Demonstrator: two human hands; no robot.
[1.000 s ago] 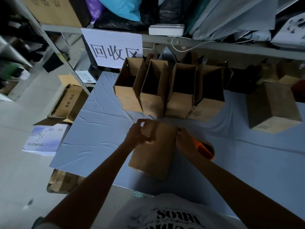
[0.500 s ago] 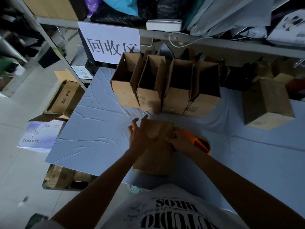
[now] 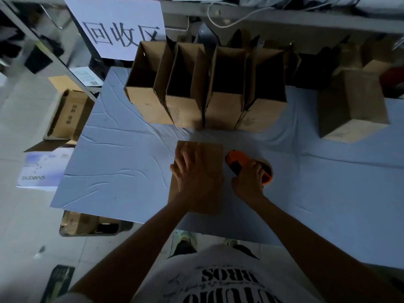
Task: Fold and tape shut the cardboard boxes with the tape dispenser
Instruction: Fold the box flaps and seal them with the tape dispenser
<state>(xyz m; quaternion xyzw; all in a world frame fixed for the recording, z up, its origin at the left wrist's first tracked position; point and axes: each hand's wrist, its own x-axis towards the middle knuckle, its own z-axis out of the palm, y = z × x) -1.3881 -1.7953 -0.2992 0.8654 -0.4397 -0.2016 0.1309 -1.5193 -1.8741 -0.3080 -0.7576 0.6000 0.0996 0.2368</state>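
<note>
Left of my right hand (image 3: pixel 249 178) gripping the tape dispenser (image 3: pixel 235 159) stands the box (image 3: pixel 211 154); open boxes (image 3: pixel 223 114) block ahead; rightward, free cloth (image 3: pixel 328 182).

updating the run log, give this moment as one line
left hand flat on box | right hand grips tape dispenser | four open boxes behind
</note>
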